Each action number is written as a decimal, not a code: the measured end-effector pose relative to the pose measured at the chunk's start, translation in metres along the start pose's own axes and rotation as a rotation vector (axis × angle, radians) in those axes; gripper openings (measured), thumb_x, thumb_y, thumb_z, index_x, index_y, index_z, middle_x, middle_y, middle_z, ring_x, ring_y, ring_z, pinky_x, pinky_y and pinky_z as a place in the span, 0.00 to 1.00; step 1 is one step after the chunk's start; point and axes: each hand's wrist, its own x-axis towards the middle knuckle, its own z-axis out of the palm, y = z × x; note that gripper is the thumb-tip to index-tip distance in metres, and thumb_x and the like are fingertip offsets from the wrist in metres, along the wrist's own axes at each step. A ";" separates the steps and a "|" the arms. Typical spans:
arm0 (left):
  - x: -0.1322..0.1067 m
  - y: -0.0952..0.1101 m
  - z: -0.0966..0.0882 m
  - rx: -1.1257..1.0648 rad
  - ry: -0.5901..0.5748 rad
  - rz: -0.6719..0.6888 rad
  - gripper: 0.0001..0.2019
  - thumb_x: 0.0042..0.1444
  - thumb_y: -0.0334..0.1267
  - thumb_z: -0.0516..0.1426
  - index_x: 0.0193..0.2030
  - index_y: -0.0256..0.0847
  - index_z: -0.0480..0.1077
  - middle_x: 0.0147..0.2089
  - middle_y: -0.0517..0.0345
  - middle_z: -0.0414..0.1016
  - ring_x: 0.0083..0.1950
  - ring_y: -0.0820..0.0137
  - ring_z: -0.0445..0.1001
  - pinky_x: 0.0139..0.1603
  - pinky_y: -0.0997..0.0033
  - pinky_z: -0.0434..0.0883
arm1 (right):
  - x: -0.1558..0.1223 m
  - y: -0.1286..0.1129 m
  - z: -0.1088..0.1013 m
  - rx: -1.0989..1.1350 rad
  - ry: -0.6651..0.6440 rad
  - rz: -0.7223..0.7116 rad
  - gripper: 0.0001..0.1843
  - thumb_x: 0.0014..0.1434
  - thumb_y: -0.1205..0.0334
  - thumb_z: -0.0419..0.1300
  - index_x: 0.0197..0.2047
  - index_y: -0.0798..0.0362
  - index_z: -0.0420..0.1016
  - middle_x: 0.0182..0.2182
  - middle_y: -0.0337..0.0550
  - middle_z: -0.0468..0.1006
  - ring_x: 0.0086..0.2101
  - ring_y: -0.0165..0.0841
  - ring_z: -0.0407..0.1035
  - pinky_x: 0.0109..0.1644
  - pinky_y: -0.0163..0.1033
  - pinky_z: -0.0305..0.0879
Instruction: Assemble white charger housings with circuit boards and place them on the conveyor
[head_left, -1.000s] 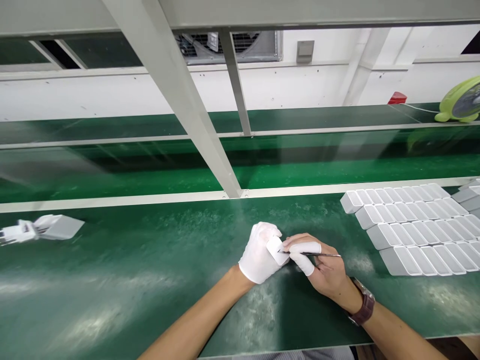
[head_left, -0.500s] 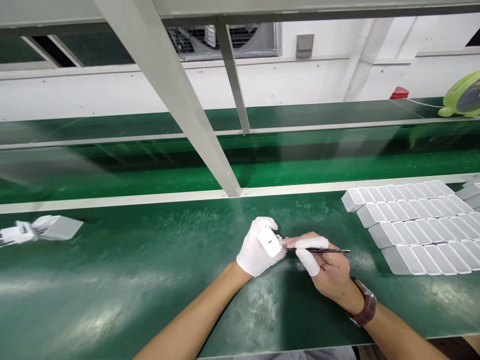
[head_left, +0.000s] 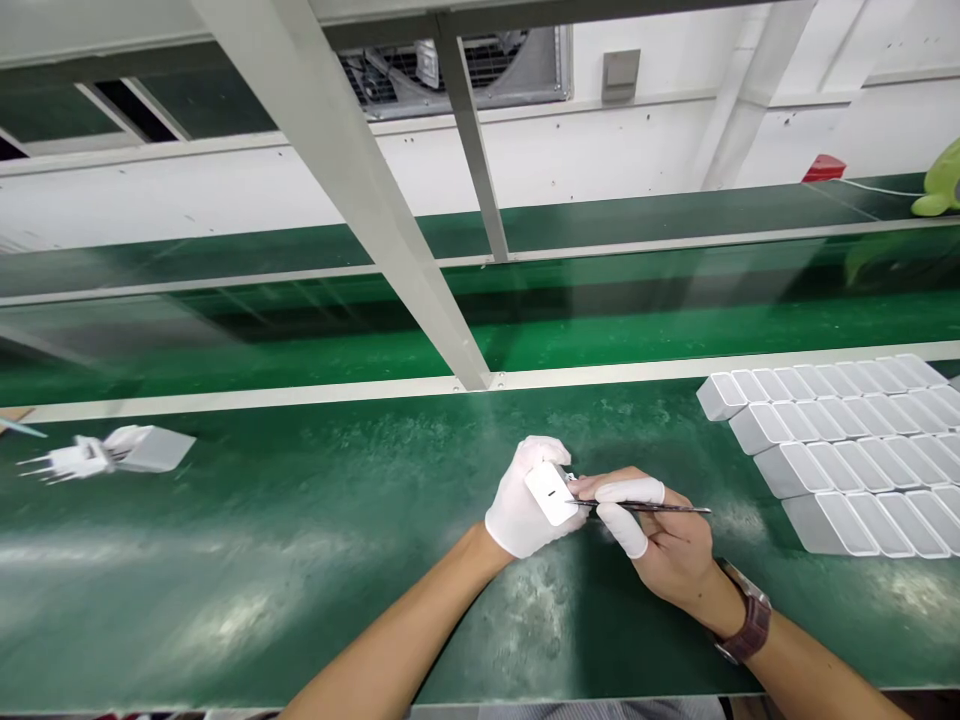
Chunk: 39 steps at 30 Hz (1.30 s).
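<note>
My left hand, in a white glove, is closed around a small white plastic housing. The housing's rounded rectangular face has a short dark slot and is turned up toward me. White cots cover the thumb and index finger of my right hand, which pinches thin dark tweezers. The tweezers point left, their tip at the right edge of the housing. Bare fingers of the right hand rest close against the left hand. What lies at the tip is too small to make out.
Several rows of white, open-topped rectangular cases stand at the right on the green bench. At the left lie a white case and white pieces with thin prongs. A slanted metal post rises from the bench's back rail.
The whole view has shifted, so the bench and hands appear slightly farther right. Both hands keep their hold, with the tweezers still at the housing's edge.
</note>
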 end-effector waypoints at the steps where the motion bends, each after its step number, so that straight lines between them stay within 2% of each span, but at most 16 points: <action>1: 0.000 0.000 0.000 -0.010 0.002 0.000 0.29 0.37 0.39 0.69 0.47 0.44 0.63 0.43 0.52 0.71 0.44 0.60 0.77 0.41 0.61 0.78 | 0.000 0.000 0.000 0.001 0.001 -0.005 0.20 0.66 0.77 0.57 0.55 0.47 0.75 0.49 0.48 0.79 0.50 0.41 0.76 0.55 0.52 0.77; 4: 0.002 0.004 -0.002 -0.013 0.002 -0.026 0.28 0.36 0.40 0.69 0.45 0.44 0.64 0.43 0.52 0.71 0.43 0.61 0.77 0.42 0.61 0.78 | 0.002 -0.001 0.002 -0.009 0.007 -0.042 0.20 0.65 0.78 0.58 0.55 0.48 0.76 0.49 0.47 0.80 0.51 0.40 0.75 0.55 0.51 0.77; 9: 0.012 0.015 -0.004 0.097 -0.044 -0.085 0.21 0.33 0.42 0.68 0.35 0.43 0.66 0.36 0.54 0.73 0.38 0.62 0.76 0.39 0.61 0.76 | 0.005 -0.003 0.003 -0.044 0.000 -0.071 0.19 0.65 0.77 0.59 0.54 0.47 0.76 0.48 0.46 0.80 0.50 0.40 0.75 0.54 0.50 0.76; 14: 0.018 0.020 -0.004 0.231 -0.133 -0.050 0.16 0.35 0.45 0.67 0.24 0.42 0.64 0.29 0.54 0.71 0.34 0.61 0.75 0.34 0.61 0.73 | 0.005 -0.004 0.004 -0.051 -0.006 -0.046 0.18 0.66 0.75 0.60 0.54 0.45 0.76 0.48 0.46 0.81 0.49 0.40 0.75 0.52 0.50 0.77; 19: 0.011 0.016 -0.002 0.235 -0.038 -0.044 0.17 0.39 0.49 0.65 0.32 0.41 0.69 0.35 0.51 0.73 0.36 0.60 0.75 0.36 0.59 0.75 | 0.005 -0.003 0.004 -0.081 0.000 -0.046 0.17 0.66 0.74 0.60 0.53 0.45 0.77 0.46 0.46 0.81 0.48 0.40 0.76 0.51 0.50 0.78; 28: 0.014 0.017 -0.004 0.295 -0.051 0.027 0.16 0.42 0.50 0.63 0.30 0.40 0.68 0.32 0.51 0.72 0.34 0.62 0.73 0.34 0.60 0.72 | 0.010 -0.008 0.005 -0.098 -0.013 -0.091 0.19 0.65 0.77 0.59 0.53 0.46 0.76 0.45 0.46 0.81 0.47 0.39 0.75 0.49 0.49 0.77; 30: 0.018 0.019 -0.003 0.315 -0.086 0.025 0.15 0.42 0.47 0.62 0.24 0.42 0.62 0.26 0.56 0.67 0.28 0.66 0.68 0.29 0.64 0.66 | 0.010 -0.008 0.005 -0.104 -0.002 -0.084 0.18 0.65 0.76 0.59 0.52 0.46 0.76 0.45 0.46 0.81 0.47 0.39 0.75 0.50 0.49 0.77; 32: 0.022 0.022 -0.001 0.305 -0.138 0.010 0.19 0.42 0.45 0.61 0.19 0.43 0.52 0.20 0.61 0.56 0.22 0.72 0.58 0.24 0.66 0.56 | 0.009 -0.008 0.006 -0.116 0.010 -0.073 0.17 0.65 0.76 0.59 0.52 0.47 0.77 0.45 0.47 0.81 0.47 0.39 0.76 0.50 0.49 0.77; 34: 0.024 0.024 0.001 0.274 -0.179 -0.004 0.24 0.42 0.43 0.60 0.18 0.43 0.43 0.18 0.64 0.45 0.20 0.75 0.48 0.22 0.66 0.47 | 0.008 -0.008 0.006 -0.130 0.015 -0.074 0.17 0.65 0.76 0.59 0.52 0.47 0.77 0.45 0.47 0.81 0.47 0.40 0.75 0.49 0.49 0.77; 36: 0.026 0.025 0.002 0.260 -0.187 0.000 0.26 0.43 0.42 0.59 0.19 0.43 0.40 0.18 0.65 0.41 0.20 0.76 0.44 0.23 0.65 0.43 | 0.007 -0.007 0.005 -0.138 0.018 -0.082 0.18 0.65 0.76 0.59 0.52 0.47 0.77 0.45 0.47 0.81 0.47 0.40 0.75 0.49 0.50 0.77; 39: 0.026 0.026 0.002 0.290 -0.173 0.028 0.25 0.45 0.42 0.58 0.20 0.42 0.40 0.18 0.65 0.40 0.20 0.76 0.43 0.24 0.65 0.41 | 0.006 -0.004 0.005 -0.133 0.020 -0.105 0.19 0.64 0.77 0.59 0.53 0.47 0.76 0.46 0.47 0.81 0.48 0.41 0.75 0.50 0.51 0.76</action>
